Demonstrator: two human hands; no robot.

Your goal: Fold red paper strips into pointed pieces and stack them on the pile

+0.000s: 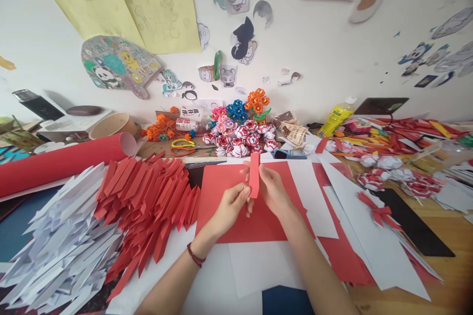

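Observation:
Between my two hands, upright above the desk, is a folded red paper strip (254, 172). My left hand (233, 205) pinches its lower left edge with thumb and fingers. On the other side my right hand (272, 188) has its fingers closed around the strip's right edge, partly hidden behind it. Beneath them lies a red paper sheet (225, 226) over white sheets (258, 268). To the left is a heap of folded red paper strips (148, 202), with a heap of folded white paper strips (66, 241) beside it.
Red-and-white paper flowers (240, 140) stand in a cluster behind the sheets, near yellow-handled scissors (183, 143) and a smartwatch (288, 155). A red paper roll (66, 165) lies at left. Loose paper sheets (365, 216) and a yellow bottle (336, 117) are at right.

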